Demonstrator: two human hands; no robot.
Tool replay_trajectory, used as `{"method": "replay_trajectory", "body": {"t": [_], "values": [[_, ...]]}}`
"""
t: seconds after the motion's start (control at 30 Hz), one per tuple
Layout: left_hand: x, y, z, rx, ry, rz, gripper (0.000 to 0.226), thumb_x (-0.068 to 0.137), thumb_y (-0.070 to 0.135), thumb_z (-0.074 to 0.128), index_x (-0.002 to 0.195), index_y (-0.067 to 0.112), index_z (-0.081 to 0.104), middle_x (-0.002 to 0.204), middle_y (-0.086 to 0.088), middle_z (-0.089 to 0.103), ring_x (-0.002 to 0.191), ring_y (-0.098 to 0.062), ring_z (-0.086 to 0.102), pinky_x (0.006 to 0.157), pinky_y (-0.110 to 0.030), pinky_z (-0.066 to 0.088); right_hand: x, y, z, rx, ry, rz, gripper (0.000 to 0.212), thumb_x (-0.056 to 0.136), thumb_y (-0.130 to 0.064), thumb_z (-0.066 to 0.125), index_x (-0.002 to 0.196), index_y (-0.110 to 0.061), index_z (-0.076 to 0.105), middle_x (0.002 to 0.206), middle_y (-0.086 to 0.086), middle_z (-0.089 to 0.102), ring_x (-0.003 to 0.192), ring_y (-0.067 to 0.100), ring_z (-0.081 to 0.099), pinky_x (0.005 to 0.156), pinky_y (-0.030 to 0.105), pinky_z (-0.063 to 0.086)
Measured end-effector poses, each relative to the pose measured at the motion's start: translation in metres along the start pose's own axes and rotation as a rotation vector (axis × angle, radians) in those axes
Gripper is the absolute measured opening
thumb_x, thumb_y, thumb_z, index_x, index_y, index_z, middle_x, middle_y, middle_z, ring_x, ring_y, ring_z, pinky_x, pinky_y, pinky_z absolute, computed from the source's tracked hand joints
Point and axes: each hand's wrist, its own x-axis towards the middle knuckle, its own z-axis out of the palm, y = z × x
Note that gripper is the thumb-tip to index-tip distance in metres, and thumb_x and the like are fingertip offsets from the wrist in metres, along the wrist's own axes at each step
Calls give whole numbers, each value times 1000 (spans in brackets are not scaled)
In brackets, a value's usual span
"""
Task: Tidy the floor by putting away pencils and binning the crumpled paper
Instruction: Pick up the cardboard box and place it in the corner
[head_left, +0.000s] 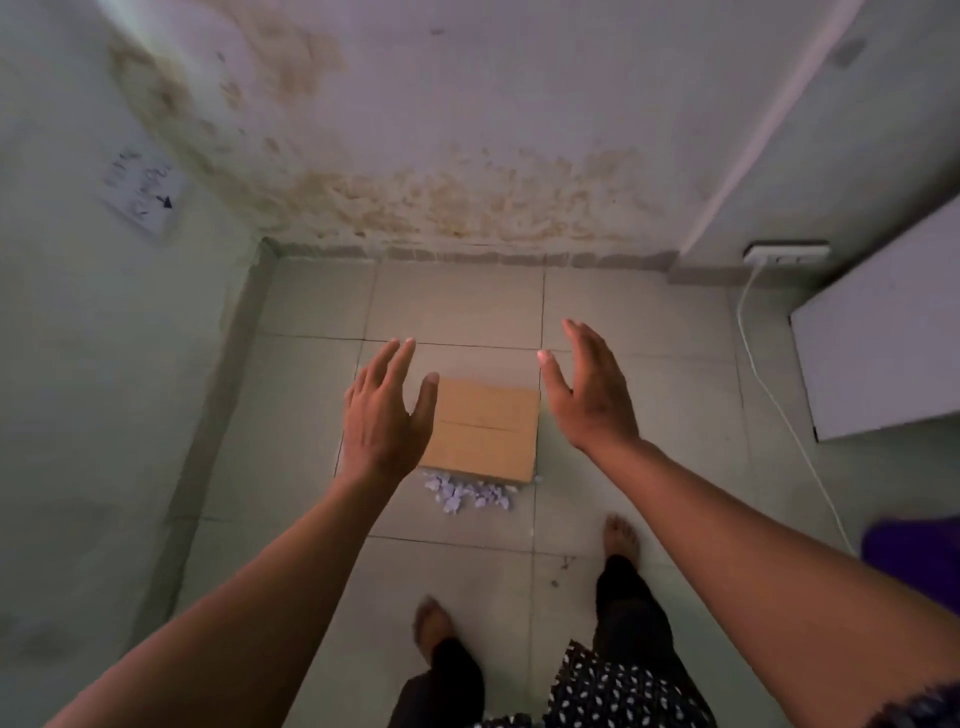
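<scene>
Standing view over a tiled floor (457, 306) in a corner with stained walls. Both arms are extended forward and down.

Left hand (387, 415): fingers straight and spread, holding nothing, poised above the 9 o'clock edge of a cardboard box (483, 428). Right hand (589, 395): likewise flat and spread, holding nothing, poised beside the box's 3 o'clock edge. Whether either hand touches the box cannot be told; they appear to be above it.

The box lies flat on the floor at centre frame, its closed flaps meeting in a seam across the upper face. Directly at its 6 o'clock edge sits a small heap of crumpled paper (467, 493), pale lilac scraps, touching or just beside the cardboard. No pencils are visible in this view.

Handling assessment: the paper scraps look very light, soft and loose; they should crush without harm but may scatter if swept or dropped. Best gathered by cupping both palms around the heap from opposite sides, or scooping onto a stiff edge. The box appears light and fairly stiff; take it by its two opposite side edges, as the hands are now aligned to do.

Other items: a white cable (769, 389) runs from a wall socket (784, 253) at 2 o'clock down the floor; a white panel (883, 338) stands at 3 o'clock; a printed sheet (143, 189) is fixed to the wall at 10 o'clock. Two bare feet stand at 6 o'clock, near the paper.
</scene>
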Motion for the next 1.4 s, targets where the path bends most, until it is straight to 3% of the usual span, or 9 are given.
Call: {"method": "replay_trajectory", "body": {"t": [0.2,0.33,0.57,0.83,1.07,1.23,1.4], "values": [[12,-66,25,-8,-178,39,64,99,50,50,153,19,34,156,-6,40,142,-22,36,113,-46,38,-32,8,60,89,-44,209,68,95,-64,36,152,-30,21,160,-2,25,146,15,24,118,42,26],[21,-103,65,-102,-207,-43,67,99,51,51,155,22,31,158,-5,37,143,-21,34,114,-43,35,-34,37,109,164,-49,303,68,94,-63,41,152,-33,23,159,-7,26,145,10,25,117,33,24],[38,-189,204,-149,-258,-137,77,94,60,50,157,22,27,160,-6,34,145,-26,34,112,-48,35,0,131,227,188,-29,408,70,93,-63,43,153,-32,23,159,-7,25,145,13,26,116,35,24],[74,-282,372,-201,-132,-143,70,98,62,40,155,22,31,159,-5,36,145,-27,35,113,-48,33,46,247,363,170,45,463,79,88,-71,43,153,-34,18,161,-5,21,146,19,25,116,43,28],[92,-340,458,-83,-171,-274,87,88,79,36,158,38,7,167,-7,10,149,-40,22,113,-64,28,71,310,440,178,65,578,102,80,-78,50,156,-31,2,163,2,16,147,28,23,116,49,27],[92,-358,480,-25,-133,-261,100,78,88,43,155,36,5,154,-11,39,131,-41,49,100,-59,44,73,331,468,163,52,593,105,78,-77,55,155,-31,1,159,5,28,141,31,34,112,46,33],[93,-358,481,-13,-80,-245,99,78,85,48,154,34,12,146,-11,48,126,-39,52,98,-55,45,75,331,478,178,95,595,93,73,-78,56,146,-31,23,139,8,52,124,34,52,101,46,46]]}}
